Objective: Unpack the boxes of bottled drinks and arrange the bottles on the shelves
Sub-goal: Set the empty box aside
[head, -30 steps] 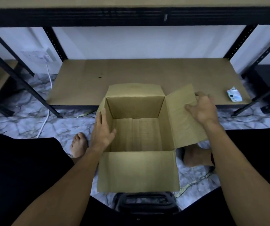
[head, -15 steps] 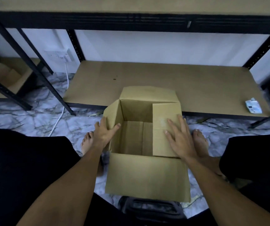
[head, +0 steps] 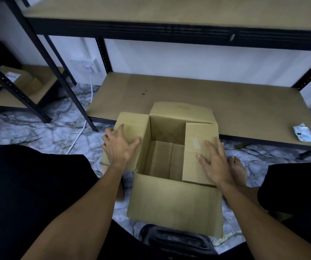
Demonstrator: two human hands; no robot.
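Note:
An empty brown cardboard box (head: 175, 201) stands on the marble floor between my legs, in front of the low shelf board (head: 226, 102). Its right flap is folded flat over the opening, and my right hand (head: 214, 162) presses on it with straight fingers. The left flap stands out to the side; my left hand (head: 119, 147) lies on it with fingers spread. The far and near flaps hang open. No bottles are in view.
A small white packet (head: 303, 134) lies at the right end of the low shelf. Black shelf uprights (head: 72, 94) stand at left, with a wall socket (head: 86, 66) and white cable behind. A second rack at far left holds a small cardboard box (head: 19, 79). A dark object (head: 177, 241) sits under the box's near side.
My right hand folded the right flap over the opening and now presses it flat. My left hand moved from the box's left wall onto the left flap. The view shifted left.

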